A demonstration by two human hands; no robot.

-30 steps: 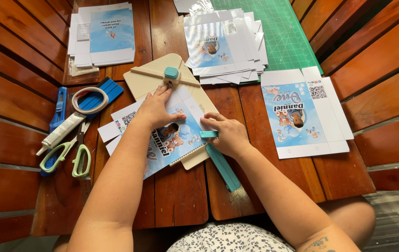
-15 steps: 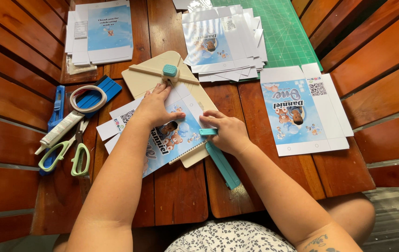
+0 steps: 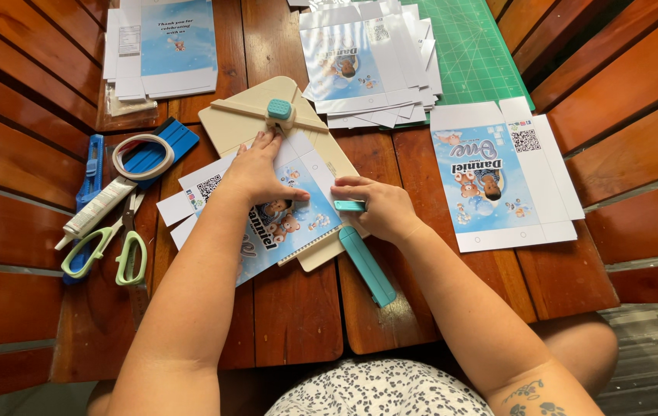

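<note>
A green cutting mat lies at the top right of the wooden table, with a fanned stack of printed box blanks overlapping its left edge. Just below the mat, a single flat blank lies alone, blue picture panel up. At the top left sits another stack of blue-and-white sheets. Along the left edge lie a blue knife, a roll of tape resting on a blue ribbed tool, a white glue tube and green-handled scissors, the tube crossing just above the scissors. Wooden slats flank the table on both sides.
</note>
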